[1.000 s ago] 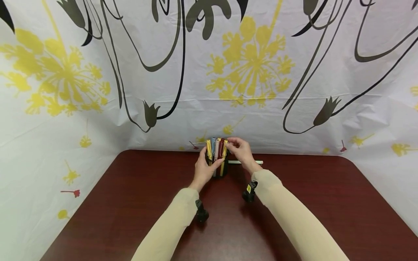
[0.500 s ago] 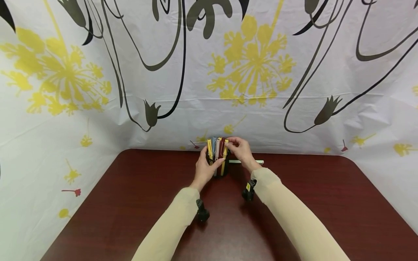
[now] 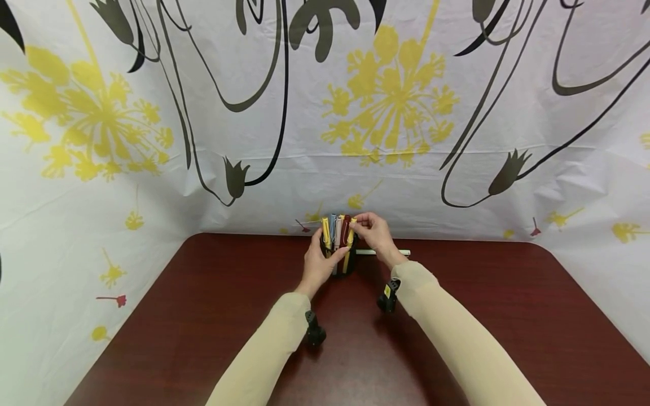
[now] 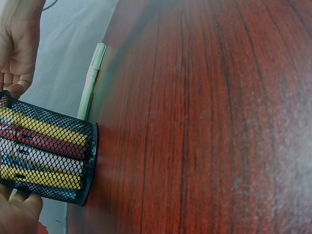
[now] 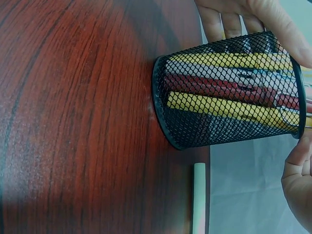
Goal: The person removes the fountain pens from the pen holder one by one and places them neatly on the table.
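A black mesh pen cup (image 5: 195, 129) stands upright on the table, filled with several pens. My left hand (image 3: 317, 264) grips it from the left, thumb across the front and fingers behind. Among the pens are a yellow one (image 3: 326, 230) at left, a blue one (image 3: 332, 226), a dark red one (image 3: 346, 228) and, at right, another yellow pen (image 3: 352, 230). At the cup's right rim, my right hand (image 3: 374, 234) pinches the top of that right-hand yellow pen with thumb and forefinger. A pale green pen (image 4: 89, 85) lies on the table behind and right of the cup.
The dark red wooden table (image 3: 203, 316) ends close behind the cup. A white cloth (image 3: 304, 129) with yellow and grey flowers hangs along its back and sides. A small black camera (image 3: 315, 330) is on the left wrist, another camera (image 3: 388, 296) on the right.
The yellow pen under my right fingers and the dark red pen beside it have shifted slightly to the right. Both hands stay in nearly the same place.
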{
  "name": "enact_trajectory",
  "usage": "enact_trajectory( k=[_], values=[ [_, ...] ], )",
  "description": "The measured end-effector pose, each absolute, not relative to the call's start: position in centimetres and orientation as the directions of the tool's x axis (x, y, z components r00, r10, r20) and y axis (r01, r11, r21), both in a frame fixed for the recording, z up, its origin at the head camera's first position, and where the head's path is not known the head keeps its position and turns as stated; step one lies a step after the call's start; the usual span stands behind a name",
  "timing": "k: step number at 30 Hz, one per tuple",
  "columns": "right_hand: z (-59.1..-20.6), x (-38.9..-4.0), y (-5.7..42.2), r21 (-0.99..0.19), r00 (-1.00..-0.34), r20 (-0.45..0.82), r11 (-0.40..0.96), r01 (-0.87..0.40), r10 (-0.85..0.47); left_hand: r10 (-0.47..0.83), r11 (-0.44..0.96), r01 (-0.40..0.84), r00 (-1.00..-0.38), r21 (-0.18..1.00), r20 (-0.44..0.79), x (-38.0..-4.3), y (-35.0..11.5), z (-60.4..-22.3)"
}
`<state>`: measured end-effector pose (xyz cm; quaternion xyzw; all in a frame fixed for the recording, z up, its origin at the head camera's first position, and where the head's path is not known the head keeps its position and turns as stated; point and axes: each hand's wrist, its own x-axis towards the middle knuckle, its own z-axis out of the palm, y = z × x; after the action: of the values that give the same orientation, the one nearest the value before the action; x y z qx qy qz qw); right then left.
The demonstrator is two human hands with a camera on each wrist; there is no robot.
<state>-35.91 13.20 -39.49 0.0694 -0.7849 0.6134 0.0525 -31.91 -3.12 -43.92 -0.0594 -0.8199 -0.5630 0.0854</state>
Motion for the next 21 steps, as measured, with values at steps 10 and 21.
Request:
enact_trajectory(
  k=[10, 21],
  values=[
    [-39.1, -35.8, 13.8, -0.957, -0.979, 0.202, 0.203, -0.205, -0.038, -0.002, 0.368, 0.187, -0.979, 0.911, 0.202, -31.8, -3.1, -43.7],
    [-37.8, -35.3, 14.5, -0.944, -0.958, 0.286, 0.165, -0.286, -0.023, 0.001, 0.360, 0.183, -0.981, 0.915, 0.196, -31.8, -3.0, -43.7]
  ],
)
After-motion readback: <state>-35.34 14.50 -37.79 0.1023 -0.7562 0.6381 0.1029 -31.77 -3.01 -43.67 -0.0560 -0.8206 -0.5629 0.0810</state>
